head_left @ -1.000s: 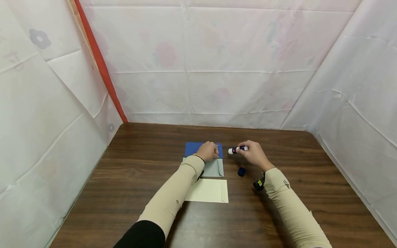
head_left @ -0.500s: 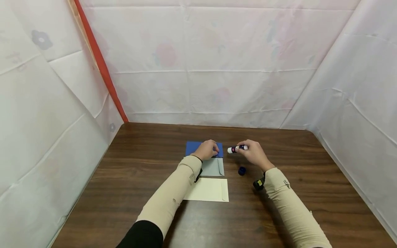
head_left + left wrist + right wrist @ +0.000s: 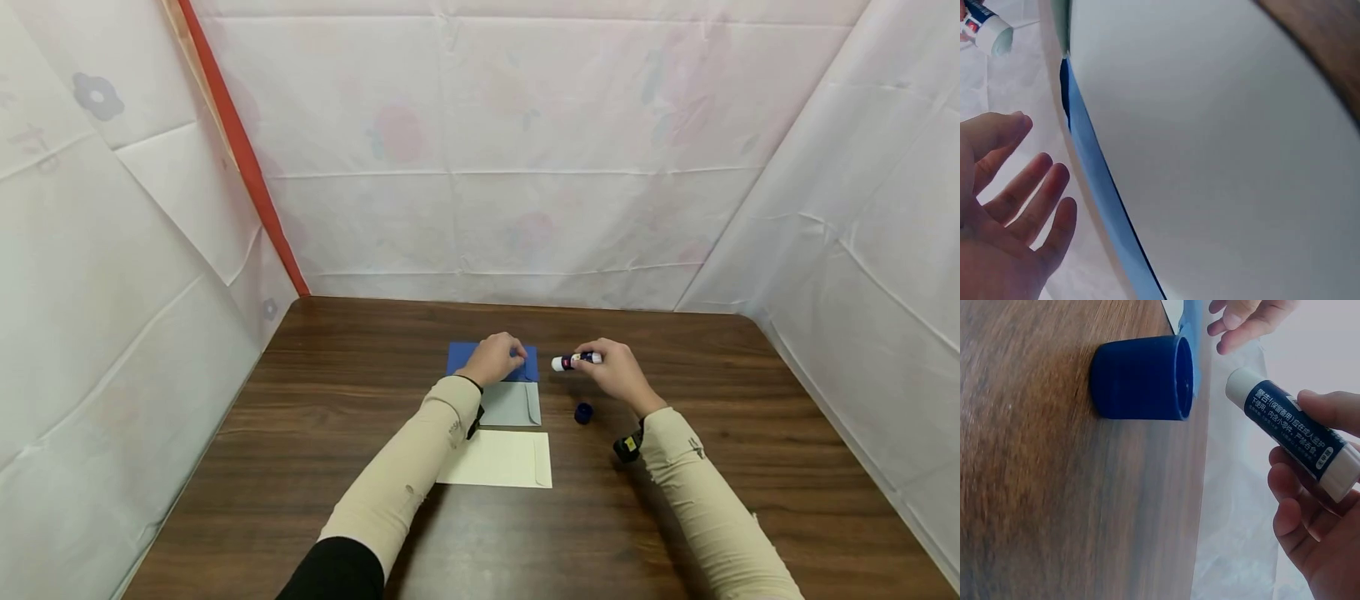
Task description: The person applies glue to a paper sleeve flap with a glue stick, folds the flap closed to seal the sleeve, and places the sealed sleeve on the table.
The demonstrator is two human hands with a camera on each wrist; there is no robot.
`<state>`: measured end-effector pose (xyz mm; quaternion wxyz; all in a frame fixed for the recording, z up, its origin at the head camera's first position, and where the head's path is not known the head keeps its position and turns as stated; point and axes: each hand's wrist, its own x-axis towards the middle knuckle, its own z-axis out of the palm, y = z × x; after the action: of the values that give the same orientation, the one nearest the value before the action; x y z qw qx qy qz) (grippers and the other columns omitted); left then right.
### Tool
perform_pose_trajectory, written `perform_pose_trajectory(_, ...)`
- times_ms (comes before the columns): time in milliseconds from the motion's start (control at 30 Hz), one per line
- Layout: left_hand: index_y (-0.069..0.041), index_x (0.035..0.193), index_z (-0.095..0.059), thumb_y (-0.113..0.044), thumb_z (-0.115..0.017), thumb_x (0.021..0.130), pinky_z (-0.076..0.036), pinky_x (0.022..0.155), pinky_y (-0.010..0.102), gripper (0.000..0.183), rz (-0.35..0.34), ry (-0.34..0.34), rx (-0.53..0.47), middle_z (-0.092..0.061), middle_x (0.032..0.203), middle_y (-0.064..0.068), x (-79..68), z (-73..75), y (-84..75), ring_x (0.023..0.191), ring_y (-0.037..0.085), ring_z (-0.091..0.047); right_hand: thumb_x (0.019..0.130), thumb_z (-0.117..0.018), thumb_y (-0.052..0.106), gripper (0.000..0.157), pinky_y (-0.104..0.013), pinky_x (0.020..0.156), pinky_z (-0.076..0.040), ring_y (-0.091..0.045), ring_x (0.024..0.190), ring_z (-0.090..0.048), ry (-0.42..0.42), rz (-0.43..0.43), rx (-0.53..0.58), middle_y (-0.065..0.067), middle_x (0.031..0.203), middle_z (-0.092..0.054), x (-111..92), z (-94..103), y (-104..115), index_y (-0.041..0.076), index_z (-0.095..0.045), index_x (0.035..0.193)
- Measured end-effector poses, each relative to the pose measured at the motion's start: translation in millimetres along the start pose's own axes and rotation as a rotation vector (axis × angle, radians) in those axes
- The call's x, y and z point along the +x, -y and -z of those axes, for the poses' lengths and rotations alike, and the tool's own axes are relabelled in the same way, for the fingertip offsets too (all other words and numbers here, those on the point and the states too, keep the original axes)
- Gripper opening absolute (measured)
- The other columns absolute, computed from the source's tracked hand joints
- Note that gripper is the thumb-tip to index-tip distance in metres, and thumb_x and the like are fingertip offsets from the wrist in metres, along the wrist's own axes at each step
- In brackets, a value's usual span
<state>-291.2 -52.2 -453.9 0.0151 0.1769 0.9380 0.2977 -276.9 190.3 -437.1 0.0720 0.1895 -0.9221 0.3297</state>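
Note:
Over the blue envelope [image 3: 462, 357] hovers my left hand [image 3: 492, 359], its fingers loosely bent with nothing between them, as the left wrist view shows. My right hand [image 3: 617, 372] pinches a glue stick [image 3: 576, 361] between thumb and fingers. The stick has a dark blue label and a white end, which points left toward the blue envelope without touching it. In the right wrist view no cap covers the stick [image 3: 1288, 425]. A dark blue cap [image 3: 1138, 378] stands on the table with its open end up.
Just below the blue envelope lies a grey envelope [image 3: 510, 406] with its flap on the right. A cream envelope [image 3: 498, 460] lies nearer, partly under the left sleeve. All rest on a brown wooden table [image 3: 337, 392] bordered by white sheets [image 3: 465, 225].
My left hand has risen off the border of the blue and grey envelopes and shifted slightly left and away, its fingers loosening. The right hand with the glue stick stays nearly still.

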Motion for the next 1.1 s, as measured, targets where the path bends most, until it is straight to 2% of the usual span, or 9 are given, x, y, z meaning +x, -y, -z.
perform_pose_trajectory(133,-0.01,0.104,-0.073,-0.017,-0.063,0.096,-0.05,0.095,0.04,0.015,0.041,0.01,-0.001,-0.065,0.118,0.011,-2.3,1.7,-2.0,0.111,0.027,-0.062,0.084,-0.076,0.018,0.021,-0.033,0.07,-0.046,-0.023,0.081,-0.062,-0.009,0.0,0.001,-0.014,0.096,-0.072,-1,0.3,1,0.003,-0.075,0.099)
perform_pose_trajectory(333,-0.011,0.112,-0.07,-0.019,-0.063,0.096,-0.051,0.088,0.038,0.02,0.092,0.038,-0.013,-0.063,0.123,0.01,-5.5,1.4,-6.1,0.106,0.024,-0.062,0.085,-0.076,0.019,0.02,-0.031,0.068,-0.045,-0.022,0.078,-0.06,-0.016,-0.017,0.012,-0.014,0.095,-0.071,-4,0.1,1,0.004,-0.075,0.099)
perform_pose_trajectory(533,-0.009,0.114,-0.07,-0.018,-0.064,0.095,-0.052,0.083,0.036,0.022,0.073,0.019,-0.025,-0.064,0.121,0.011,-8.4,3.0,-11.2,0.102,0.024,-0.063,0.085,-0.075,0.018,0.019,-0.031,0.067,-0.044,-0.021,0.077,-0.058,-0.023,-0.005,0.027,-0.013,0.093,-0.071,-7,-0.8,2,0.004,-0.075,0.098)
perform_pose_trajectory(800,-0.008,0.126,-0.063,-0.018,-0.064,0.095,-0.049,0.097,0.043,0.033,0.083,0.026,-0.074,-0.061,0.129,0.012,-12.2,-0.4,-15.5,0.116,0.028,-0.06,0.085,-0.076,0.018,0.019,-0.032,0.069,-0.046,-0.02,0.078,-0.058,-0.029,0.008,0.039,-0.012,0.093,-0.071,-10,-1.2,6,0.004,-0.075,0.098)
perform_pose_trajectory(1100,-0.011,0.131,-0.06,-0.022,-0.064,0.096,-0.05,0.091,0.041,0.037,0.068,0.042,-0.09,-0.06,0.132,0.009,-15.3,-2.2,-22.5,0.109,0.025,-0.061,0.084,-0.077,0.017,0.02,-0.027,0.065,-0.044,-0.017,0.075,-0.055,-0.014,0.013,0.046,-0.011,0.092,-0.07,-16,-3.2,13,0.004,-0.075,0.099)
